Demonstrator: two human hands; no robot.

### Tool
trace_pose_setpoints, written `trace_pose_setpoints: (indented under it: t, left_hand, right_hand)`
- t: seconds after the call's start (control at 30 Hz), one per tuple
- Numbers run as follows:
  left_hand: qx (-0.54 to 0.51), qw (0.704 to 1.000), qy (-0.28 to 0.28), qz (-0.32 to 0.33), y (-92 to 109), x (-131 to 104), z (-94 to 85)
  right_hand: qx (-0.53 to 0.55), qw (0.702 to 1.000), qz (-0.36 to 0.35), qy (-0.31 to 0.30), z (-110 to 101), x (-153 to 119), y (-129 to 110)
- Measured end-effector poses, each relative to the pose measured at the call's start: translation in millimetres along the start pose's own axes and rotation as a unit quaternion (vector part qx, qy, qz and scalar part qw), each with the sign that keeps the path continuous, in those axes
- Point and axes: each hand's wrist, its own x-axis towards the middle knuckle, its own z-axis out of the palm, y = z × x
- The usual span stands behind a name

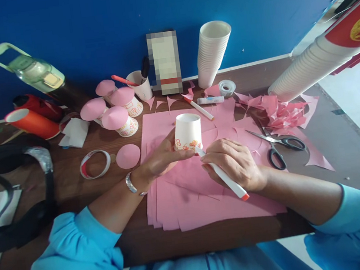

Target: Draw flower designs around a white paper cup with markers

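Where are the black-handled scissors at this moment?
The black-handled metal scissors lie in the head view on the person's right, beside the right hand, on the pink paper sheets.

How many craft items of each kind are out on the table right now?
Upside-down cup being drawn on: 1, held by the left hand
Finished cups with pink caps: 4
Stacks of plain cups: 2
Markers: 3, one in the right hand
Scissors: 1
Tape rolls: 2
Loose pink paper circle: 1
Total: 14
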Motion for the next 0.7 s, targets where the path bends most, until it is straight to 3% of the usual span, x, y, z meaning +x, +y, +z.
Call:
trace_pose_setpoints:
  t: [0.7]
  left_hand:
    - [0.002, 1.0, -0.01, 0.008, 0.5, 1.2, 0.4]
  right_hand:
    - [-0.014, 1.0, 0.014, 0.012, -1.5, 1.1, -0.4]
